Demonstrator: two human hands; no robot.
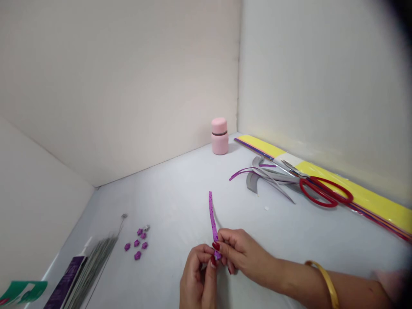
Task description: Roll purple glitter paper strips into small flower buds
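With left hand [198, 274] and right hand [246, 254], pinches a narrow, dark-dotted purple paper strip [211, 215] by its folded end above a white tabletop [170, 201], well apart from a lidded, cylindrical pink jar [219, 144] of hidden contents.

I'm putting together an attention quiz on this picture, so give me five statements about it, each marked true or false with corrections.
1. The left hand and right hand both hold the purple strip. True.
2. The pink container lies on its side. False: the pink container stands upright.
3. The red-handled scissors lie partly over the yellow sheet. True.
4. A gold bangle circles the left wrist. False: the gold bangle is on the right forearm.
5. Small purple stars lie to the left of both hands. True.
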